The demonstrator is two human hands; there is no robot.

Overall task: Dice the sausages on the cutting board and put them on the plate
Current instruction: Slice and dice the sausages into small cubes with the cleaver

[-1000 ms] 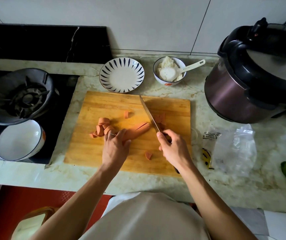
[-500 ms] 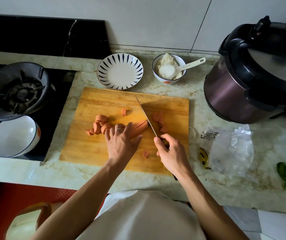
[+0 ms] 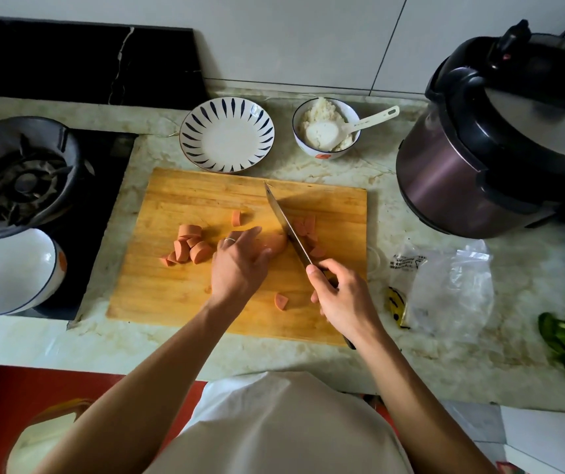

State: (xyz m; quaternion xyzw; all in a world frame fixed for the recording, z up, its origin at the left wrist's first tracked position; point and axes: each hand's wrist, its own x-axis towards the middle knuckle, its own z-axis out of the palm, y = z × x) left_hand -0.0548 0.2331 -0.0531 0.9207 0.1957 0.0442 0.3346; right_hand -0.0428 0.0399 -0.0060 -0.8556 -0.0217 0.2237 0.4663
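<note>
The uncut sausage piece (image 3: 276, 242) is held down on the cutting board (image 3: 178, 295) by the left hand (image 3: 240, 265), fingers laid flat over it. The knife (image 3: 288, 227) is gripped by the right hand (image 3: 342, 295), blade beside it. Dicing is judged under way; cut pieces (image 3: 187, 249) remain on the board, and the plate (image 3: 227, 140) is bare.

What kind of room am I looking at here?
Most likely a home kitchen: a gas burner set in the marble counter, an electric pressure cooker, and a wooden cutting board with cut sausage.
</note>
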